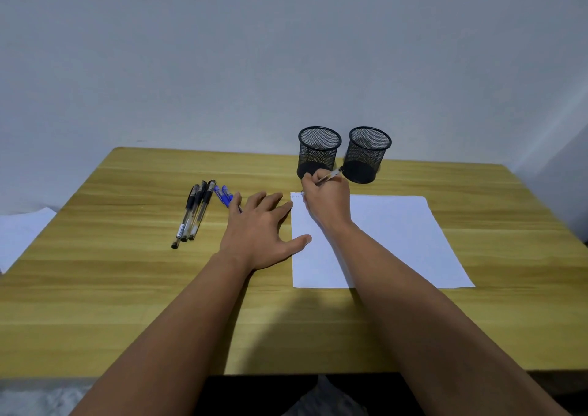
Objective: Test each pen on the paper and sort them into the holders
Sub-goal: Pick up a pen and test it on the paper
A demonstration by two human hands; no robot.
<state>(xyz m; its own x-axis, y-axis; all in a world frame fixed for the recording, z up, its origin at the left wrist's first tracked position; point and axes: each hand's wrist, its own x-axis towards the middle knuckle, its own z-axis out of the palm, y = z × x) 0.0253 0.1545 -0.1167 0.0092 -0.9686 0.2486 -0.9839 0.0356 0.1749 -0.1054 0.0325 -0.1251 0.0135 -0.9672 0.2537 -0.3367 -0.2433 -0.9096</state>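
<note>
My right hand grips a clear pen with its tip at the top left corner of the white paper, where faint marks show. My left hand lies flat and spread on the table, its thumb on the paper's left edge. Three black pens lie side by side left of that hand. Two blue pens lie between them and my fingers, partly hidden by the fingers. Two black mesh holders stand at the back, the left holder and the right holder, both looking empty.
The wooden table runs up to a pale wall at the back. Another white sheet lies off the table's left side. The table's front edge is near my body.
</note>
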